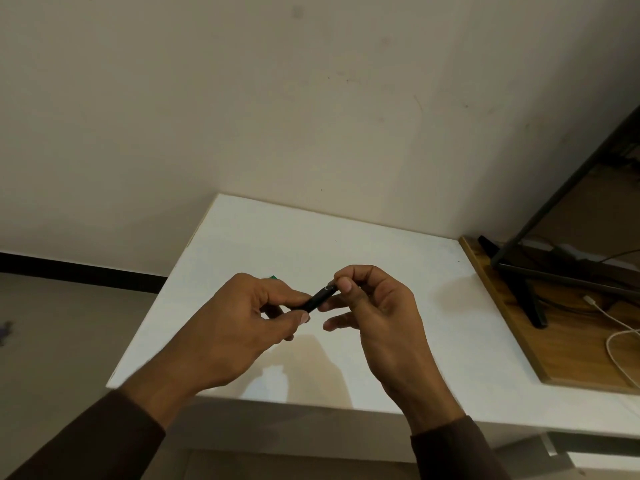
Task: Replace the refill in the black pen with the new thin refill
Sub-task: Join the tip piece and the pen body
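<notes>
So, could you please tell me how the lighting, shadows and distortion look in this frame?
Head view: dim, warm light; both hands, left hand and right hand, cast soft shadows on the white table; wide-angle lens bows the table edges; the black pen reads dark, with little detail.

Matt black plastic-looking pen barrel point(320, 297), smooth, with a faint pale print near its upper end, pinched between the bare left hand point(239, 320) and the bare right hand point(377, 313). Under them a smooth white tabletop point(398, 244), matt with only a soft sheen. Dark brown cloth sleeves point(97, 441) at both wrists, soft and dull. At the right, a warm brown wooden board point(512, 327) with visible grain, lightly satin. On it a matt black metal-looking stand point(533, 303) and a glossy white plastic-coated cable point(613, 344). Behind, a flat cream painted wall point(277, 98), scuffed and matt.
</notes>
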